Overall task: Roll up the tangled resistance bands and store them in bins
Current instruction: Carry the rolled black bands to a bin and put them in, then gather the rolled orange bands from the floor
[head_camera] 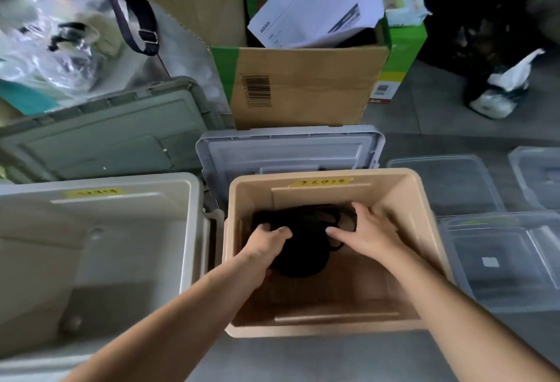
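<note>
Fingers (281, 232) of the left hand (266, 243) curl over the left edge of a black bundle of resistance bands (301, 250), gripping it. The right hand (371, 230) lies with fingers spread and fairly straight on the bundle's right side, thumb touching it. The bands sit low inside a tan bin (409, 195), between both hands. A grey bin (151, 183) stands just beside it on the left.

A storeroom-like corner, goods set straight on a grey tiled floor (454, 115); near, an open tan bin (333, 325) with a white bin (121, 218) left of it; loose lids (288, 151) behind them; clear lidded containers (500, 260) right; far, a cardboard box (303, 90) holding papers (318, 3); plastic bags (54, 33) heaped far left.
</note>
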The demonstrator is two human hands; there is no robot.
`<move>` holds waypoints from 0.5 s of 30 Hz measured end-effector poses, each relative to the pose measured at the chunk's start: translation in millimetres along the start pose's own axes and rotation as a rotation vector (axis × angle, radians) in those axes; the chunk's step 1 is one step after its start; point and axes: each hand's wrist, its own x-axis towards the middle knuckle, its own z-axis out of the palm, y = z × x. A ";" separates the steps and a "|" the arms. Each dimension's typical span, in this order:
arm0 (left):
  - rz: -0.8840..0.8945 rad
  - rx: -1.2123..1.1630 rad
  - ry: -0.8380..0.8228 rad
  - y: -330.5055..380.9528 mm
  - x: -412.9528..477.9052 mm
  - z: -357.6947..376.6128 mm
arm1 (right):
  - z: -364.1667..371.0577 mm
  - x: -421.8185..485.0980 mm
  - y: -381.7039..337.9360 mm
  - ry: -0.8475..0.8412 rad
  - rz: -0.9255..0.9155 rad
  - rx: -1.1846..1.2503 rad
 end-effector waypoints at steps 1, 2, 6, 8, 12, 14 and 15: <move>0.022 0.029 -0.004 3.3 -7.3 -2.6 | -5.6 -8.9 0.2 0.009 0.010 0.017; 0.032 0.065 -0.001 8.4 -18.6 -4.9 | -11.4 -22.1 -0.2 0.005 0.032 0.056; 0.019 0.265 -0.013 25.4 -94.1 -17.8 | -39.2 -115.4 -12.0 -0.078 0.117 0.267; 0.075 0.406 -0.056 37.7 -151.9 -28.7 | -64.0 -171.3 -19.1 -0.109 0.111 0.277; 0.252 0.742 -0.130 76.1 -273.3 -68.5 | -138.1 -289.3 -25.7 -0.087 0.119 0.235; 0.309 0.886 -0.139 101.6 -329.4 -92.7 | -179.6 -351.5 -26.4 -0.089 0.164 0.213; 0.309 0.926 -0.144 116.0 -357.8 -103.6 | -200.6 -382.9 -27.5 -0.088 0.194 0.214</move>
